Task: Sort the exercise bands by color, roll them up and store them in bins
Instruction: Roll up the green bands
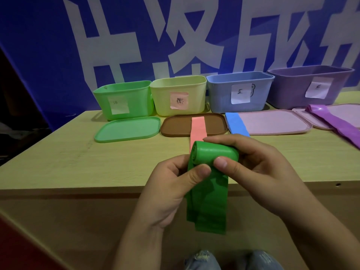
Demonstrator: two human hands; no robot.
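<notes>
Head view: left hand [171, 184] and right hand [251, 162] both pinch the green band [210, 191], its top rolled between them, tail hanging below. Green bin [124, 100] stands well beyond.

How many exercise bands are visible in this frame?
4: green band held in both hands, pink band across the brown lid, blue band and purple band on pink lids. Bins may hide more.
</notes>
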